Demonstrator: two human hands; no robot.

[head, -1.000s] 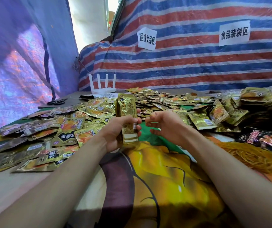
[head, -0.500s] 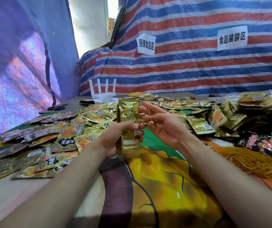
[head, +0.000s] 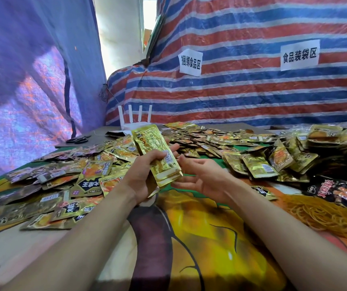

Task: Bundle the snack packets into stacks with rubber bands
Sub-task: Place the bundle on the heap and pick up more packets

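The fingers [head: 171, 148] of the left hand [head: 145, 175] were curled round a stack of gold packets [head: 155, 152], gripping it at its middle and holding it tilted above the table [head: 210, 238]. Just beside the stack's lower end, the right hand [head: 206, 177] lay palm up with relaxed fingers, holding nothing that could be made out. Loose packets [head: 210, 139] covered the table to the left and behind. A heap of rubber bands [head: 319, 215] lay to the right. A white router [head: 135, 122] stood at the back.
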